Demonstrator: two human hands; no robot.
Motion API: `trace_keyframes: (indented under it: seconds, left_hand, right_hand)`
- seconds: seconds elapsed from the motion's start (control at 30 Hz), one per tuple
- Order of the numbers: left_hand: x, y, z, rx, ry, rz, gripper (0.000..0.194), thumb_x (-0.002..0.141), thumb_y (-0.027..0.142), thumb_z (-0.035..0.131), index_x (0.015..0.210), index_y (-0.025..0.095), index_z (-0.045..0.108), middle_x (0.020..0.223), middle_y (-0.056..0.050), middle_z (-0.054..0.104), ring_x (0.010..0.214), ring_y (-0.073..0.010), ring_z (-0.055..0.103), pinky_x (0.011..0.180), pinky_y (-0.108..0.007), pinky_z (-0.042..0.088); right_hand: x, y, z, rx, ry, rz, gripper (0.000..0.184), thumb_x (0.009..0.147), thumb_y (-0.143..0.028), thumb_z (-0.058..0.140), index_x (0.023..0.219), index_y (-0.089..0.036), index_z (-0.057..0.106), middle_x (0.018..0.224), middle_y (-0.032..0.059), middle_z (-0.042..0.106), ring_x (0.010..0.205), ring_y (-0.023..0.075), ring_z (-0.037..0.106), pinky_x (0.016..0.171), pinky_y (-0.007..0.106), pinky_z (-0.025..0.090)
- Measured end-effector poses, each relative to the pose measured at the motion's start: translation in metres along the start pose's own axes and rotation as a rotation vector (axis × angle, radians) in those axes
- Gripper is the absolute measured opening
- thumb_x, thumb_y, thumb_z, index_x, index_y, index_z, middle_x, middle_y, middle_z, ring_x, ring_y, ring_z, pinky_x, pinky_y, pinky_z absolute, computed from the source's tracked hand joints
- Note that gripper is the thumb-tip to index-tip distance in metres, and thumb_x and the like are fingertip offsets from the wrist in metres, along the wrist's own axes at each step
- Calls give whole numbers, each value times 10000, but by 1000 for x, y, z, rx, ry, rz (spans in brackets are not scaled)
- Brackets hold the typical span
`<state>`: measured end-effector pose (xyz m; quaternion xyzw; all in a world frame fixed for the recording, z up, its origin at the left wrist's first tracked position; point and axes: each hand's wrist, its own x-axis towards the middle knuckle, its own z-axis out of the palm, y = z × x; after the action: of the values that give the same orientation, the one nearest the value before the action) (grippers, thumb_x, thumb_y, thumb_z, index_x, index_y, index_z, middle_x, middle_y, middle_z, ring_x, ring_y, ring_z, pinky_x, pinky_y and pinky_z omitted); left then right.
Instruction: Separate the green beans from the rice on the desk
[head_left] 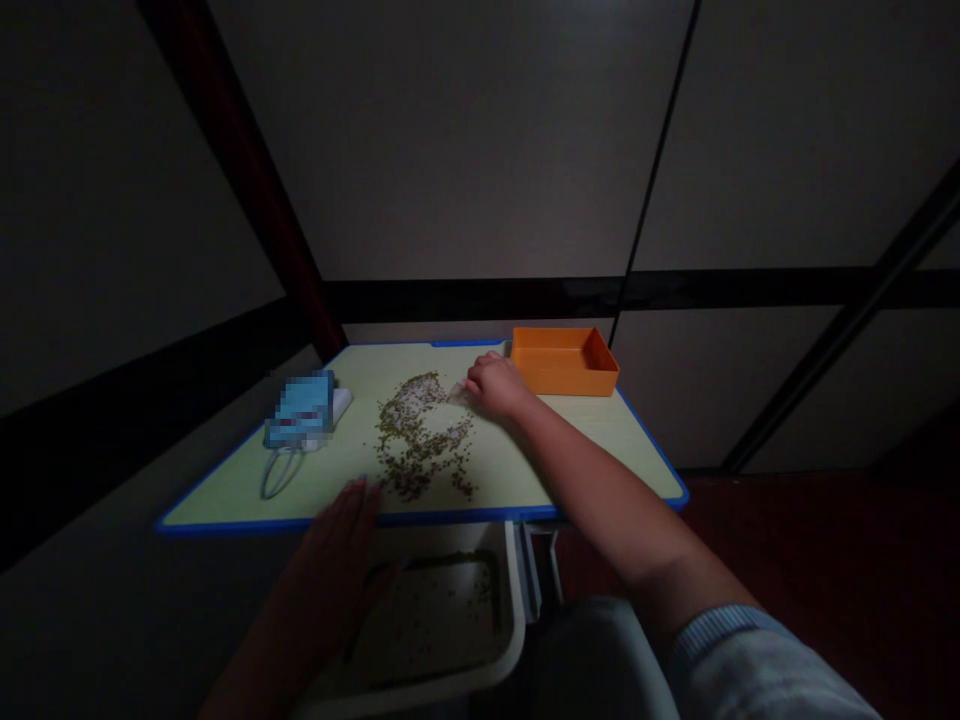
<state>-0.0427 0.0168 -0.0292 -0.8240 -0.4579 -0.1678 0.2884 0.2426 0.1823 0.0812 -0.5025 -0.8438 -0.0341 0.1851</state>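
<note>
My right hand [495,382] is closed over the tabletop, its fingers around a small pale, translucent piece [456,391] whose kind I cannot make out. The piece reaches left to the edge of a scattered layer of small greenish-brown grains [424,440], with a whitish patch among them at the back. My left hand [345,525] is open at the table's front edge, fingers stretched toward the near grains. Below it, a pale bin [514,600] sits under the edge, with loose grains on its bottom. The left forearm is in deep shadow.
The pale green tabletop [525,470] has a blue rim. An orange open box [566,380] stands at its back right. On the left lie a blurred blue packet [301,408], a white object [341,402] and a looped cord [276,475]. Panelled walls rise behind.
</note>
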Motion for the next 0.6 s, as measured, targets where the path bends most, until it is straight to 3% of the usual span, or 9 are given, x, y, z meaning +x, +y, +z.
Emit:
trace_keyframes:
  seconds: [0.33,0.6]
  left_hand:
    - [1,-1,3,-36,10,-8,835,846,621,402,1476,91,262,1475,-242,468,1360,-340,474,1062,-478,464]
    - [-1,-3,6,-62,-26,-27,808,849,590,416,1478,106,264,1483,-224,467,1369,-329,467,1072,-475,450]
  right_hand:
    - [0,1,4,-33,99,141,373,988,-374,446,984,-154,747,1094,135,665,1141,292,471,921,436,364]
    - [-4,-8,9,-82,22,49,323,962,-367,504,1004,-153,742,1101,151,650,1157,296,448,966,485,329]
